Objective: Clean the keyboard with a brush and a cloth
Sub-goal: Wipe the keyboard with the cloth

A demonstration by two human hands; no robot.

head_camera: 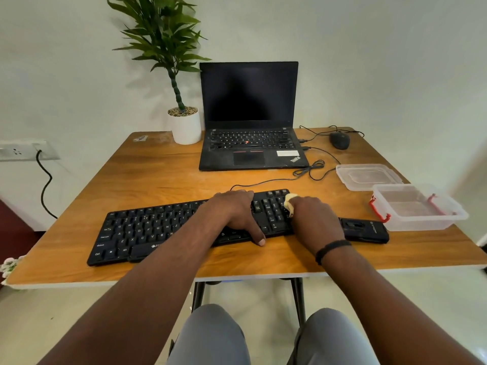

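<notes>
Bench (168, 177): glossy wood-grain top, pale edge. Keyboard (147, 230): flat black plastic, lying slantwise near the front edge. Left hand (234, 214): laid flat over the keys, fingers straight, thumb on the bench. Right hand (313, 222): curled round a small yellow cloth (289, 202), pressed on the number pad. Just beside: a black oblong case (365, 230). Farther: clear plastic box (419, 206), red clips; its lid (367, 176); open laptop (250, 114); mouse (340, 140); potted plant (181, 75).

bright, even light | soft shadows on wall | sharp focus | wide-angle edge bending
</notes>
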